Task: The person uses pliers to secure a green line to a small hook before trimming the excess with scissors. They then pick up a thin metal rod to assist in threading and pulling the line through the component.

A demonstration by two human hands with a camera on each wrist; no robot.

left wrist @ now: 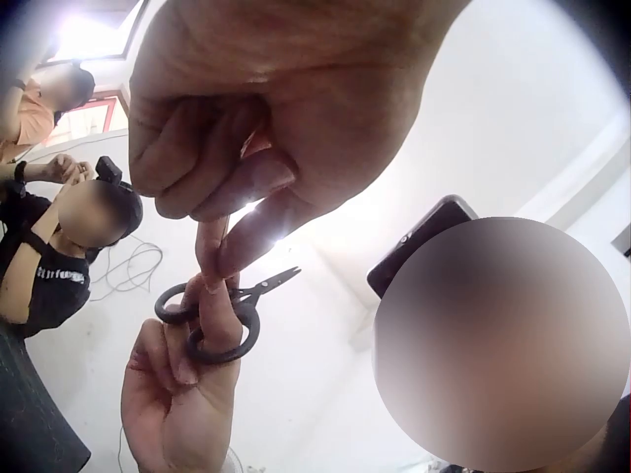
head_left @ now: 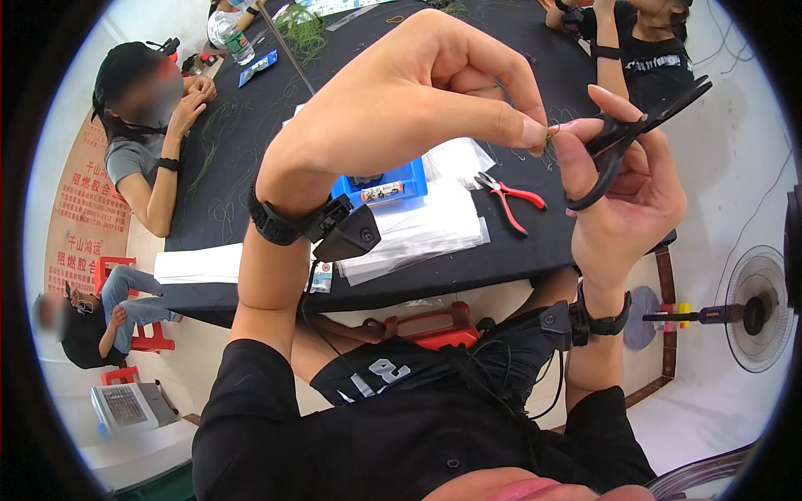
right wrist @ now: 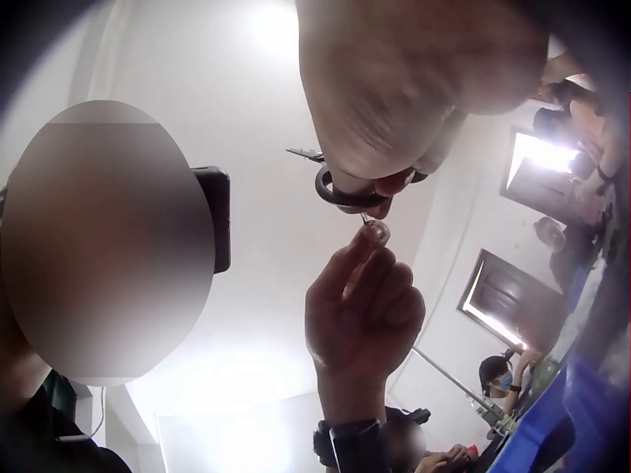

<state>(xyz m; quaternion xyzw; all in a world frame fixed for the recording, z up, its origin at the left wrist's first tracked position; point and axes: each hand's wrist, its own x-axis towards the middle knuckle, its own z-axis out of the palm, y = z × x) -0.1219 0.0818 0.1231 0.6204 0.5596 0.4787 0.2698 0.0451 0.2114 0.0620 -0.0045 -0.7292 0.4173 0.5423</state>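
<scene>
In the head view my left hand (head_left: 409, 104) pinches a tiny greenish item (head_left: 548, 140) between thumb and index fingertip, its other fingers curled. My right hand (head_left: 622, 196) meets it there with thumb and index fingertips, and black scissors (head_left: 608, 171) hang on its fingers by the rings, blades pointing up and right. The left wrist view shows my left hand (left wrist: 286, 89) above my right hand (left wrist: 182, 404) and the scissors (left wrist: 251, 325). In the right wrist view a thin piece shows at my left hand's (right wrist: 365, 315) fingertips; my right hand (right wrist: 424, 79) is above. Fingers hide most of the item.
On the black-covered table (head_left: 267, 108) lie red-handled pliers (head_left: 508, 200), a blue tray (head_left: 413, 178), plastic bags (head_left: 418, 234), white paper (head_left: 196, 265) and green thread (head_left: 299, 33). A bottle (head_left: 236, 43) stands farther back. People sit around; a fan (head_left: 756, 309) is at right.
</scene>
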